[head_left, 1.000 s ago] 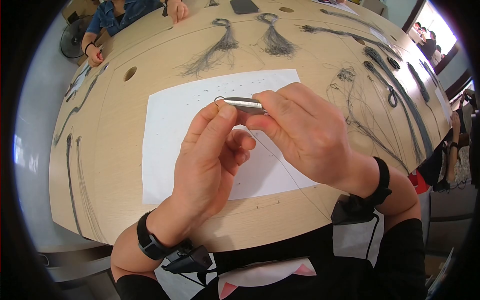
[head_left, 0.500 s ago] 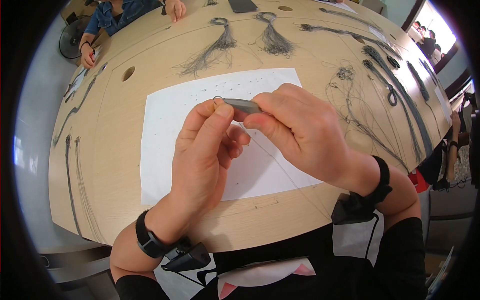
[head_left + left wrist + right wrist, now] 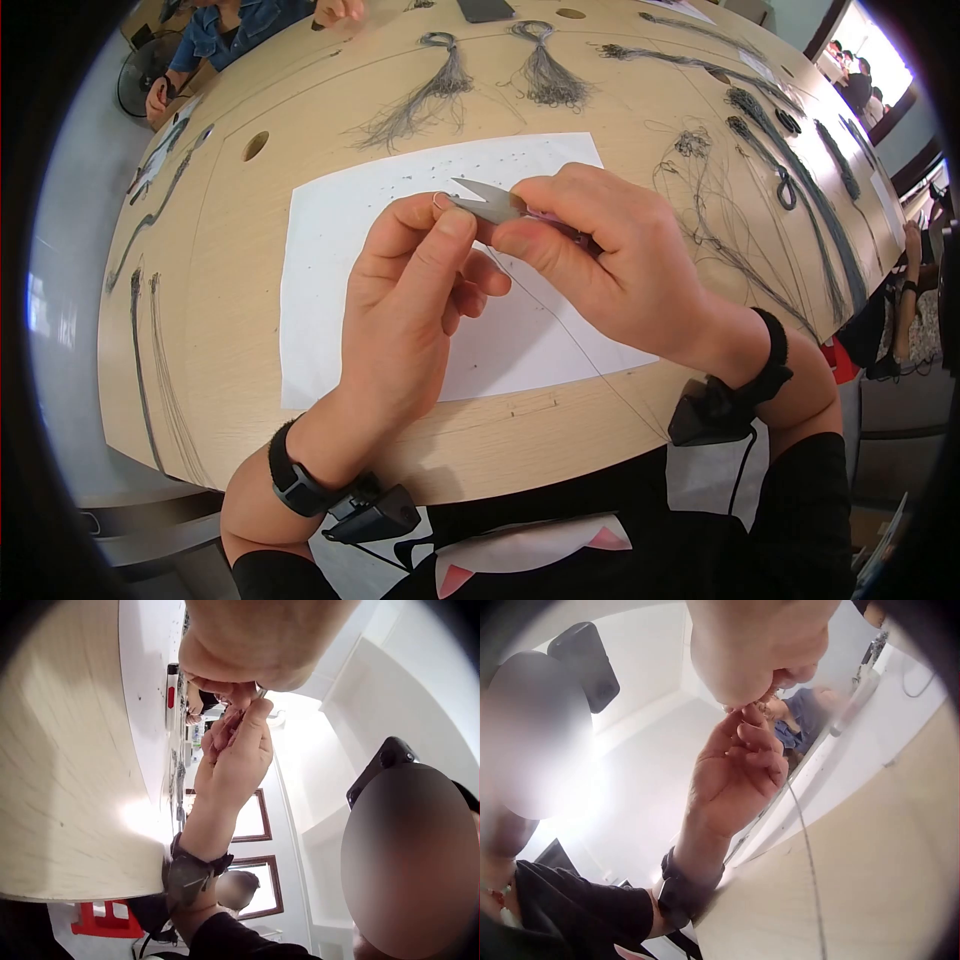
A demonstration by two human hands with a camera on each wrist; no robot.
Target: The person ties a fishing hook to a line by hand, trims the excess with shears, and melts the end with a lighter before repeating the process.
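My right hand (image 3: 610, 255) grips small metal scissors (image 3: 492, 206), a bit of pinkish handle showing beside the fingers. Their two blades stand parted, pointing left over the fingertips of my left hand (image 3: 400, 290). Between thumb and forefinger, that left hand pinches a small loop (image 3: 440, 201) of thin cord, the loop rising just above the fingertips beside the blades. Grey cord (image 3: 572, 338) trails from beneath the hands down toward the right wrist; the right wrist view also shows this cord (image 3: 808, 851) hanging past the left hand. The other left fingers curl loosely below.
Under the hands lies a white sheet (image 3: 325, 340) dotted with dark clippings. Two looped grey cord bundles (image 3: 553, 85) lie beyond it. Tangled cord (image 3: 700, 200) and long hanks (image 3: 800, 190) spread rightward; more strands (image 3: 145, 370) lie left. Another person (image 3: 240, 35) sits across the table.
The scissor blades, together before, are now spread apart. Both hands stay almost in place, the left still pinching the loop. Across the table, the other person's hands have shifted.
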